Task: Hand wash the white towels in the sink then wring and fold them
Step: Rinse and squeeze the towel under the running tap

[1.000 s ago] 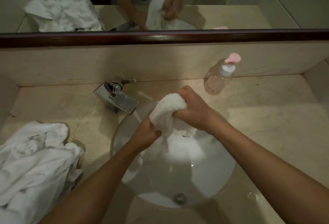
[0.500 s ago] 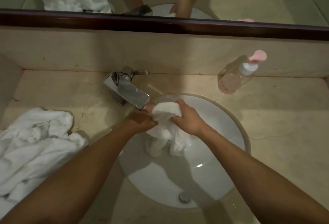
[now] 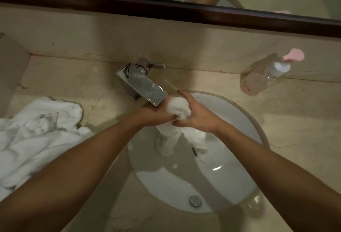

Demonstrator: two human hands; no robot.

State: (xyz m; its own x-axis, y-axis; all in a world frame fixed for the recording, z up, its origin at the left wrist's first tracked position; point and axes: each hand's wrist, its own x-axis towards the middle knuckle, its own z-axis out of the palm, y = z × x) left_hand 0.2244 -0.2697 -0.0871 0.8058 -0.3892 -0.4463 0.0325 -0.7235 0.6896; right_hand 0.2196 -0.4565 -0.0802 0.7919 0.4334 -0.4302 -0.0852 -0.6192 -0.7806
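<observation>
1. White terry is bunched between both hands: the left hand [image 3: 156,114] and the right hand [image 3: 198,116] each grip the small towel [image 3: 178,107] just under the faucet [image 3: 143,87] spout, at the far left of the sink [image 3: 254,121].
2. The towel's loose tails hang down into the basin, their ends seemingly resting on the porcelain.
3. Judged from the grip, this is the scrub-and-rinse step; wringing and folding are not yet done.
4. To do it well, rub one gathered fold against the other with short strokes, then shift the grip along the cloth so the hanging tails get worked too.
5. Keep the bundle low over the basin so water falls inside and not onto the beige surface [image 3: 295,124].
6. A pile of white towels [image 3: 35,132] lies on the left, well apart from the sink; keep splashes off it.
7. The soap dispenser [image 3: 265,74] stands far right, within reach if more lather is wanted.
</observation>
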